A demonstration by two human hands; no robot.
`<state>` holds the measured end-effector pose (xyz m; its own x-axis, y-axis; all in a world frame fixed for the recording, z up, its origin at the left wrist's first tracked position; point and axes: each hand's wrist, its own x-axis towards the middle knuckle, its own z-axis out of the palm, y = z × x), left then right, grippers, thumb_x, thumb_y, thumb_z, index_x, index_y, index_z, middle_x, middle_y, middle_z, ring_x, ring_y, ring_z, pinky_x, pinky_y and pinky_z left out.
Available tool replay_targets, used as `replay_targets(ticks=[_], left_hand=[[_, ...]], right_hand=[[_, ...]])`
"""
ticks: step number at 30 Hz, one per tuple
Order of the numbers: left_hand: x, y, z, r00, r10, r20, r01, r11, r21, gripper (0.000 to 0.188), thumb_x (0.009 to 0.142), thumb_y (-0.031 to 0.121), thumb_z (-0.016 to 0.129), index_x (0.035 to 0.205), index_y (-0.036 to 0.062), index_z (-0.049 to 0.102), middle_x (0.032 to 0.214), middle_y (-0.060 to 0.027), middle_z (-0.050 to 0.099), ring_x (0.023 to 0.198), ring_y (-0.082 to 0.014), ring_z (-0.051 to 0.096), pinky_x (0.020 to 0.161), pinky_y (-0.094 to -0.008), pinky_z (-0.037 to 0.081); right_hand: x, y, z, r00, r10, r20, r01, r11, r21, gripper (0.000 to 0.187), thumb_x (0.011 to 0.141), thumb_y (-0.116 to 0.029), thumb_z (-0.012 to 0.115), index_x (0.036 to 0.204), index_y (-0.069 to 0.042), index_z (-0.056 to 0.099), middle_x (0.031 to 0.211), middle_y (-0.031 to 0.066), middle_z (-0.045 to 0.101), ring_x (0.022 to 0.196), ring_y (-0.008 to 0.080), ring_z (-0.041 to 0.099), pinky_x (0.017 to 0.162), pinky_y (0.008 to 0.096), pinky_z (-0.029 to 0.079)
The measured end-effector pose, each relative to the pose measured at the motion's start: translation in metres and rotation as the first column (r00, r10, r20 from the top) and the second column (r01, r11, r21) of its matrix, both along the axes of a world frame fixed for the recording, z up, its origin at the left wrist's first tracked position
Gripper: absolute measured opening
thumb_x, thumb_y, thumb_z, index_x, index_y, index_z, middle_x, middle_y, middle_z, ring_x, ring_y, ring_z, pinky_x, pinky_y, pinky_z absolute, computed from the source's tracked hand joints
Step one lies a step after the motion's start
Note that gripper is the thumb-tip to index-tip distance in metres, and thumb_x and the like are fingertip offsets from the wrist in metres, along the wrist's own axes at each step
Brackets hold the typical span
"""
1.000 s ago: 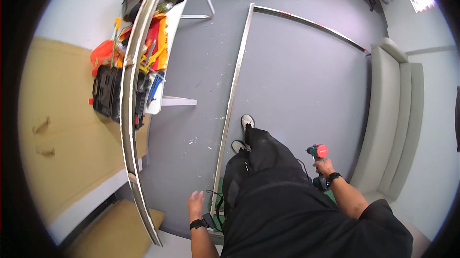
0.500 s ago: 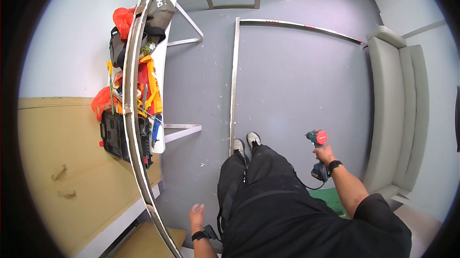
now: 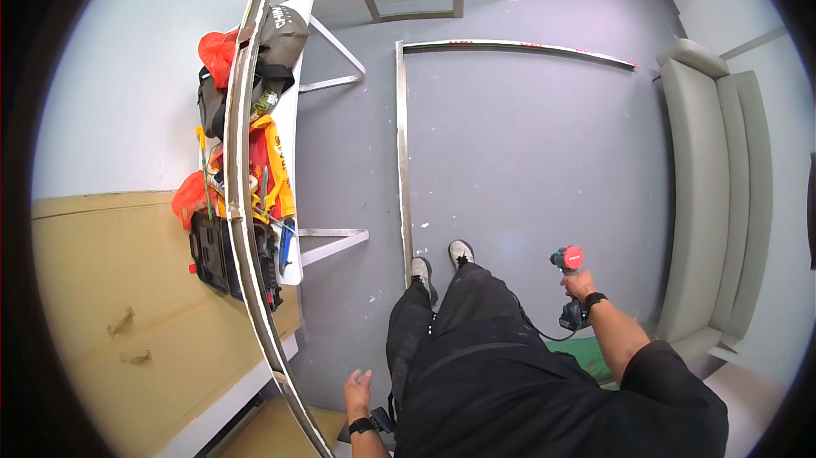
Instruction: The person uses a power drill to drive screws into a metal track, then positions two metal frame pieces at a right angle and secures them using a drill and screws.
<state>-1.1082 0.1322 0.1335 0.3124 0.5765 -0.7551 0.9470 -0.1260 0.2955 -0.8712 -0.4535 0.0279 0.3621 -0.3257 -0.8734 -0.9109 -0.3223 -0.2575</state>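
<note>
Cordless drill [image 3: 568, 284]: grip hidden inside right hand [image 3: 580, 286]. Long metal rail [image 3: 246, 203]: both ends cut by picture edge. Shelf clutter [image 3: 246, 169]: items indistinct.

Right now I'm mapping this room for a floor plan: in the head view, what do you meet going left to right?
Wooden cabinet → black tool case → metal frame on the floor → red power drill in the right hand → grey sofa.
</note>
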Motion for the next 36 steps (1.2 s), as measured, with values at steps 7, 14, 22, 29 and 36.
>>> replay_targets(ticks=[7, 14, 22, 29, 36], left_hand=[[-0.010, -0.023, 0.012, 0.995, 0.043, -0.093, -0.048, 0.998, -0.050, 0.059, 0.085, 0.028, 0.071, 0.128, -0.0079, 0.053, 0.113, -0.0217, 0.066, 0.100, -0.0239, 0.065, 0.088, -0.0347, 0.051], [-0.077, -0.025, -0.006, 0.986, 0.156, -0.063, -0.161, 0.985, -0.068, 0.063, 0.085, 0.029, 0.071, 0.129, -0.0107, 0.050, 0.117, -0.0235, 0.064, 0.105, -0.0257, 0.063, 0.091, -0.0352, 0.050], [-0.132, -0.025, 0.000, 0.979, 0.197, -0.044, -0.201, 0.972, -0.121, 0.062, 0.086, 0.034, 0.068, 0.127, -0.0106, 0.053, 0.120, -0.0246, 0.063, 0.110, -0.0267, 0.062, 0.094, -0.0350, 0.048], [-0.162, -0.046, 0.037, 0.961, 0.273, -0.038, -0.275, 0.958, -0.082, 0.063, 0.085, 0.036, 0.069, 0.128, -0.0081, 0.053, 0.119, -0.0245, 0.063, 0.111, -0.0292, 0.063, 0.094, -0.0363, 0.048], [-0.190, -0.057, 0.038, 0.924, 0.374, -0.082, -0.382, 0.915, -0.131, 0.067, 0.084, 0.039, 0.069, 0.128, -0.0089, 0.053, 0.117, -0.0249, 0.064, 0.108, -0.0319, 0.064, 0.092, -0.0383, 0.049]], right_hand=[[0.004, -0.006, -0.019, 0.983, 0.182, -0.029, -0.182, 0.983, -0.026, 0.022, 0.072, -0.007, 0.070, 0.089, 0.004, 0.064, 0.070, 0.0097, 0.061, 0.056, 0.0205, 0.060, 0.051, 0.0346, 0.050], [0.047, 0.039, 0.014, 0.978, 0.210, 0.014, -0.210, 0.978, 0.006, 0.020, 0.073, -0.011, 0.070, 0.085, 0.003, 0.061, 0.068, 0.0101, 0.061, 0.054, 0.0198, 0.059, 0.051, 0.0348, 0.049], [0.070, 0.049, 0.033, 0.954, 0.286, 0.089, -0.292, 0.955, 0.053, 0.012, 0.071, -0.005, 0.067, 0.078, 0.000, 0.058, 0.065, 0.0067, 0.057, 0.051, 0.0182, 0.056, 0.048, 0.0332, 0.047], [0.067, 0.073, 0.059, 0.929, 0.367, 0.051, -0.369, 0.929, 0.041, 0.012, 0.071, -0.004, 0.068, 0.075, -0.001, 0.057, 0.063, 0.0057, 0.056, 0.050, 0.0181, 0.055, 0.048, 0.0320, 0.046], [0.077, 0.126, 0.091, 0.857, 0.514, -0.036, -0.515, 0.857, -0.037, 0.014, 0.071, -0.006, 0.069, 0.077, 0.001, 0.058, 0.065, 0.0065, 0.058, 0.052, 0.0188, 0.057, 0.050, 0.0323, 0.047]])
